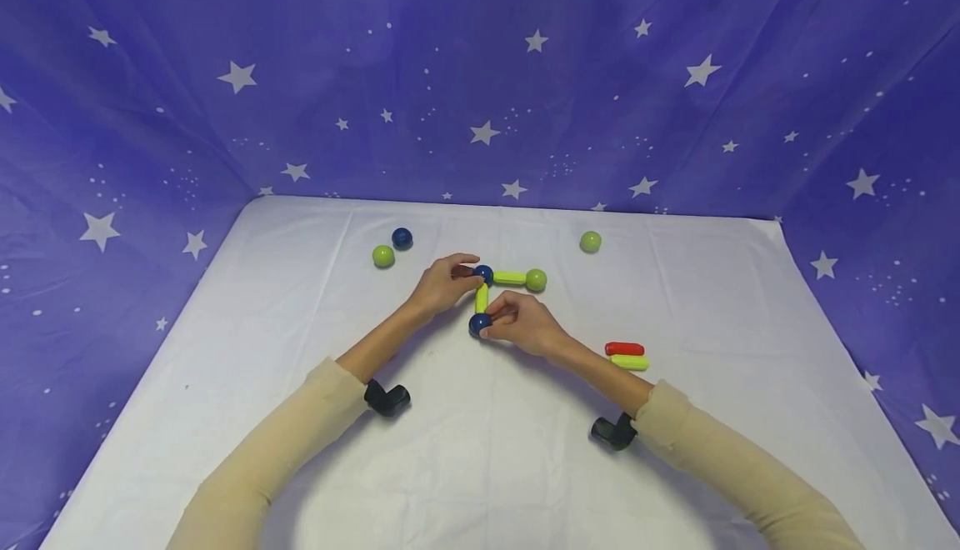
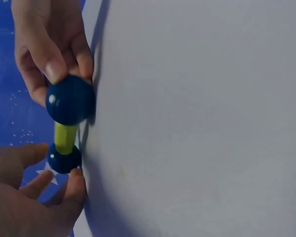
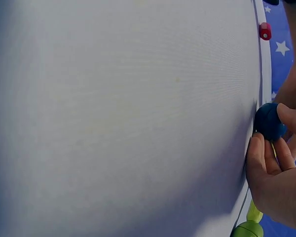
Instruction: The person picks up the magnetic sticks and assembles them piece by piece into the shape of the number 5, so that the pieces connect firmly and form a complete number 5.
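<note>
My right hand [image 1: 528, 325] pinches the nearer blue ball [image 1: 480, 325] between thumb and fingers. The left hand [image 1: 442, 285] holds the farther blue ball [image 1: 483, 275], its thumb close to a yellow-green rod [image 1: 482, 298] that joins the two balls. In the left wrist view, this rod [image 2: 65, 138] runs between the nearer ball [image 2: 71, 99] and the farther one [image 2: 64, 159]. From the farther ball a second yellow-green rod [image 1: 510, 278] extends right to a green ball [image 1: 536, 280]. Fingers partly cover both blue balls.
A loose blue ball [image 1: 402, 238] and a green ball [image 1: 383, 256] lie at the back left, another green ball [image 1: 591, 242] at the back right. A red rod [image 1: 625, 349] and yellow-green rod [image 1: 630, 362] lie beside the right forearm. Another red piece [image 3: 265, 31] shows near the left arm.
</note>
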The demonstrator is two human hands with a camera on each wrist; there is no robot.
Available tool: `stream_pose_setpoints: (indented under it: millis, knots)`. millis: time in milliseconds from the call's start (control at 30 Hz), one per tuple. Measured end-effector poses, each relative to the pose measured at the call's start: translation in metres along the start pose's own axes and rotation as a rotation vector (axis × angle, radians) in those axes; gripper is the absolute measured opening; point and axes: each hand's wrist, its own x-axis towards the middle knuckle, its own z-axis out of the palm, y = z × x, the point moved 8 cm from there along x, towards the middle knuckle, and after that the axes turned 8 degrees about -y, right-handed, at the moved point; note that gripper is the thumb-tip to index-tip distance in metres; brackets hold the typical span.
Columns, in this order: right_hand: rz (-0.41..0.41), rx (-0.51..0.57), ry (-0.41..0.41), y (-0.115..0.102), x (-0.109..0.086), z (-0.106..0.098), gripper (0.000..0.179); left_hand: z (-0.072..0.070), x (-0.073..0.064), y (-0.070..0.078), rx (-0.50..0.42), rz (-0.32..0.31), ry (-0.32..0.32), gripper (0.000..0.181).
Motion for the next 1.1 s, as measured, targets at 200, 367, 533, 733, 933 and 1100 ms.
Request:
stream_pose_setpoints:
  millis: [200, 367, 533, 733, 933, 1100]
  knots:
    - [0.004, 0.003, 0.009, 0.0, 0.0, 0.001, 0.028, 0.001, -0.024, 0.001, -0.013, -0.022, -0.029, 0.038]
    - [-0.013, 0.005, 0.005, 0.002, 0.001, 0.001, 0.026, 0.012, -0.042, 0.002, -0.03, 0.025, -0.156, 0.024]
    - [-0.033, 0.018, -0.005, 0.002, 0.001, 0.001, 0.028, 0.02, -0.049, 0.0, -0.035, 0.076, -0.227, 0.021]
    - [-0.03, 0.016, -0.018, 0.002, -0.001, 0.001, 0.031, 0.021, -0.051, -0.001, -0.048, 0.099, -0.218, 0.023]
    - [-0.082, -0.001, -0.057, 0.002, -0.016, -0.012, 0.038, 0.021, -0.053, 0.002, -0.027, 0.094, -0.201, 0.023]
    - [-0.137, -0.081, 0.018, 0.002, -0.044, -0.041, 0.035, 0.021, -0.053, -0.001, -0.019, 0.081, -0.196, 0.024]
